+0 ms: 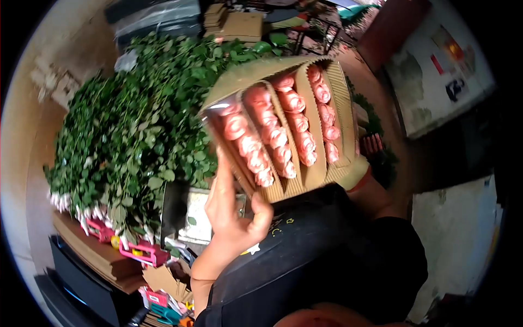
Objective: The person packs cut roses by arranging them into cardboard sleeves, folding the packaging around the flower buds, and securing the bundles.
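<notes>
A bundle of pink roses (pixel 294 125) stands in rows between strips of corrugated cardboard (pixel 345 120), with a clear wrap around part of it. It is held up in front of the body, blooms facing the camera. My left hand (pixel 231 201) grips its lower left side, thumb at the bottom edge and fingers along the side. My right hand (pixel 357 173) is at the lower right of the bundle, mostly hidden behind it; its fingers do not show.
A large heap of leafy stems (pixel 136 131) lies at the left. Below are pink tape dispensers (pixel 143 253), cardboard sheets (pixel 98 253) and scraps. Cardboard pieces (pixel 242 26) lie behind the heap. A pale panel (pixel 419 92) stands at the right.
</notes>
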The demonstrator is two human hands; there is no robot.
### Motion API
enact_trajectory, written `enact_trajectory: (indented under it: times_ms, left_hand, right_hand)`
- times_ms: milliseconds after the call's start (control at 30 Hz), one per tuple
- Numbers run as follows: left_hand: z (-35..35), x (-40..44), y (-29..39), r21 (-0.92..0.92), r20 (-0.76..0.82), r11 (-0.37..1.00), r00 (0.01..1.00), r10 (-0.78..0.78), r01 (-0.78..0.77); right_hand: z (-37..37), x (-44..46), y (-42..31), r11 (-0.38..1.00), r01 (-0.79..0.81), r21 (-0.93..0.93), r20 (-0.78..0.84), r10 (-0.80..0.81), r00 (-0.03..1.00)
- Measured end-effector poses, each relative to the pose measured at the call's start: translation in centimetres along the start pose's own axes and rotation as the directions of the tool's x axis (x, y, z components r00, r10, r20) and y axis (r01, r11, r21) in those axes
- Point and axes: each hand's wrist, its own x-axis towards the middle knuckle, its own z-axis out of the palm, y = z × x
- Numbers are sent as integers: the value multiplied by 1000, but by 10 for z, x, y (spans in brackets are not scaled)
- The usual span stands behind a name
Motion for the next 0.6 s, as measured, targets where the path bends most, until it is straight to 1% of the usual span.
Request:
enact_trajectory:
  times_ms: [67,100,133,200,233,267,300,333,367,433,467,500,533,600]
  left_hand:
    - [15,4,3,-59,-4,989,991,137,-137]
    - [17,4,3,-52,90,988,985,149,-145]
    - [28,9,1,-66,93,984,980,173,-168]
    - [64,11,-27,-109,54,980,983,174,-168]
    - [87,8,-51,-142,36,987,996,76,-70]
    - [111,13,-63,-254,12,965,998,-66,67]
    - [136,18,-76,-373,-12,908,978,-207,188]
    - [155,21,-89,-457,-5,858,964,-265,233]
    - [165,22,-114,-412,70,858,950,-305,307]
    - [187,26,-150,-219,115,916,941,-319,337]
    - [203,30,-158,-79,93,954,955,-281,288]
    - [216,35,-161,-70,146,946,941,-305,317]
    - [224,24,-186,-222,284,824,843,-457,521]
    - [252,27,-192,-473,438,697,830,-345,539]
  right_hand:
    - [-13,-1,-15,996,86,-27,-45,-87,995]
    - [-18,-2,-21,992,121,-47,-64,-124,990]
    - [-27,-2,-28,987,152,-60,-93,-157,983]
    - [-45,0,-39,975,194,-104,-158,-209,965]
    - [-55,1,-44,972,203,-121,-194,-224,955]
    - [-66,4,-45,971,189,-148,-245,-221,944]
    - [-83,5,-43,970,168,-174,-290,-213,933]
    - [-101,9,-38,970,142,-199,-326,-202,924]
    - [-124,7,-29,968,120,-222,-351,-194,916]
    - [-179,-5,6,913,199,-355,-293,-312,904]
    - [-177,-14,-8,883,227,-410,-226,-339,913]
    - [-184,-17,-21,887,188,-422,-278,-325,904]
    - [-190,-21,-29,893,143,-426,-342,-305,889]
    - [-212,-27,-33,882,132,-452,-448,-353,822]
